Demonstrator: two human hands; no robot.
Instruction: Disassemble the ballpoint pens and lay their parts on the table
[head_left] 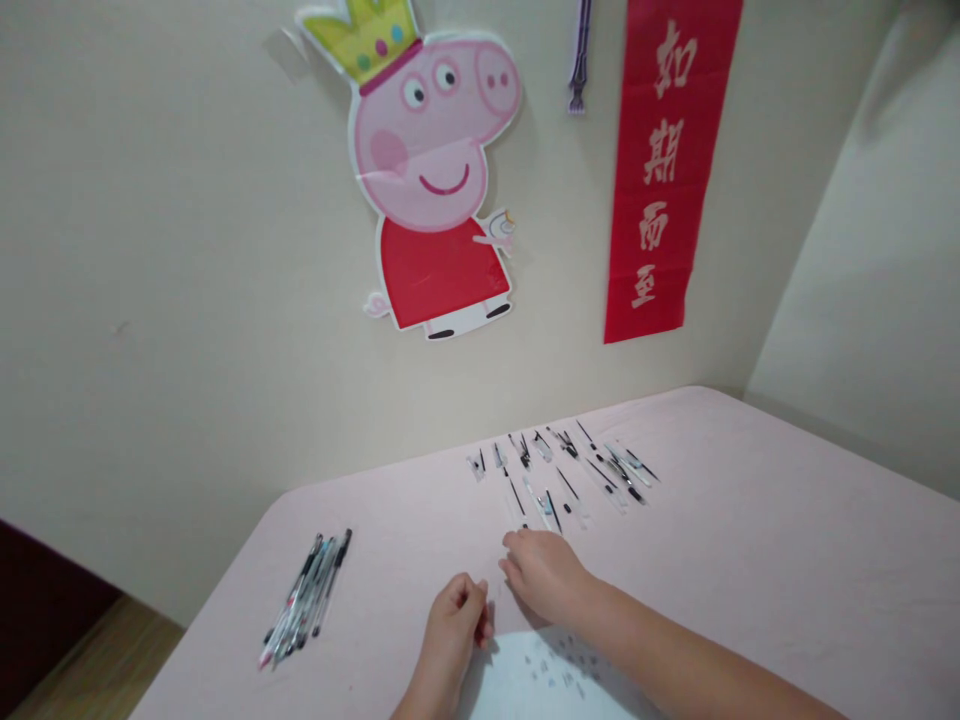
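My left hand (456,628) is closed over the near part of the table, thumb against the curled fingers; anything inside it is too small or hidden to name. To its right, my right hand (546,576) is low over the tabletop with fingers bent together, and its fingertips are beside the nearest pen parts. What it holds, if anything, I cannot make out. Just beyond it lie taken-apart pen pieces: dark thin refills (517,494), clear barrels (534,496) and small black caps (567,508). Under my right forearm is a white sheet (510,680) with several small dark bits (562,665) on it.
A bundle of pens (307,600) lies at the left of the pink-covered table (405,540). More pen parts (566,443) are spread along the back edge by the wall. A cartoon pig cutout (442,190) and a red banner (667,170) hang on the wall.
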